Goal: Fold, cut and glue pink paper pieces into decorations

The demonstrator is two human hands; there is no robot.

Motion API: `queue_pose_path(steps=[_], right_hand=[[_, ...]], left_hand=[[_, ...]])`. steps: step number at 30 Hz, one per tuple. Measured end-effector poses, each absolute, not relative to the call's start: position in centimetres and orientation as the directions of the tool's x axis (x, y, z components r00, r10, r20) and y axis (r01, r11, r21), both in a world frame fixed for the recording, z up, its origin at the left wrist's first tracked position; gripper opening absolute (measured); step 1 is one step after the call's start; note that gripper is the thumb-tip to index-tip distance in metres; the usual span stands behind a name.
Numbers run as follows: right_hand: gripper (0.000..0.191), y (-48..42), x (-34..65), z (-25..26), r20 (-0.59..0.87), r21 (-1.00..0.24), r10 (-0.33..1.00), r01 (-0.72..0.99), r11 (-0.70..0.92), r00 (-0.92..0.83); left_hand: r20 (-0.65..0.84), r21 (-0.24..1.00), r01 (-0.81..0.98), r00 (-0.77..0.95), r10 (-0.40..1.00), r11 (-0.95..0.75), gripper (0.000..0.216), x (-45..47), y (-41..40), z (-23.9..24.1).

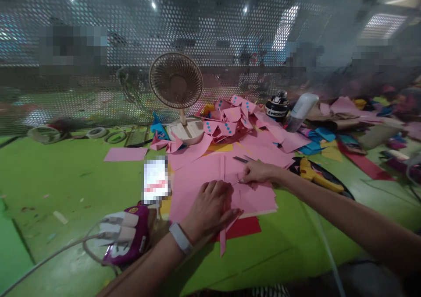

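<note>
Left grip (210, 204), right grip (259, 172) on one pink stack (192, 181).

Pink paper sheets (194, 178), red sheet (245, 228), lime-green table (66, 174), beige fan (176, 80), blue-dotted pink cutouts (230, 115).

The pink paper (194, 178) is a flat stack of large sheets on the green table (66, 178), its near edges roughly squared. A straight line, cut or crease, runs up the top sheet. The left hand (210, 207) presses on its near part, while the right hand (258, 172) rests bunched fingertips further back. A narrow pink strip (223, 242) trails off the near edge.
</note>
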State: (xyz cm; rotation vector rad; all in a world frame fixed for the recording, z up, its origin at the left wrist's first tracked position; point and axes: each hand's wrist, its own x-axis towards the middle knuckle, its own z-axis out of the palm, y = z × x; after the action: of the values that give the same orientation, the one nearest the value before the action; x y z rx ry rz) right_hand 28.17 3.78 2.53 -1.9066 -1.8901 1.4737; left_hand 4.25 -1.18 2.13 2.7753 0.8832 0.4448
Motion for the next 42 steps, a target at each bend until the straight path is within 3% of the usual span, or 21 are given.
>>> queue_pose_path(steps=[9,19,22,24,28,31,42], right_hand=[[0.044,3.5,27.6,3.4,-0.533,-0.596,0.822,0.778,-0.197,-0.201],[0.036,4.3,27.3,3.6,-0.590,-0.551,0.778,0.812,-0.193,-0.216],[0.030,4.6,27.3,3.3,-0.589,-0.555,0.774,0.813,-0.177,-0.233],[0.027,4.7,27.4,3.0,-0.585,-0.558,0.775,0.812,-0.172,-0.238],[0.025,5.0,27.5,2.6,-0.575,-0.564,0.781,0.809,-0.163,-0.243],[0.024,4.9,27.5,2.9,-0.560,-0.566,0.792,0.811,-0.152,-0.242],[0.031,4.2,27.5,3.9,-0.546,-0.574,0.802,0.806,-0.147,-0.243]], left_hand=[[0.237,0.253,0.535,0.774,0.587,-0.806,0.055,4.2,-1.4,2.2],[0.188,0.278,0.554,0.770,0.610,-0.785,0.050,4.4,-0.5,3.2],[0.093,0.428,0.635,0.678,0.730,-0.644,0.042,5.0,1.5,4.1],[-0.076,0.499,0.777,0.480,0.874,-0.383,0.042,5.8,3.0,4.2],[-0.314,0.499,0.828,0.449,0.837,-0.256,0.051,7.4,5.3,3.3],[-0.414,0.509,0.839,0.434,0.800,-0.191,0.048,8.4,6.1,2.6],[-0.543,0.555,0.829,0.425,0.725,-0.070,0.039,7.9,6.8,3.5]])
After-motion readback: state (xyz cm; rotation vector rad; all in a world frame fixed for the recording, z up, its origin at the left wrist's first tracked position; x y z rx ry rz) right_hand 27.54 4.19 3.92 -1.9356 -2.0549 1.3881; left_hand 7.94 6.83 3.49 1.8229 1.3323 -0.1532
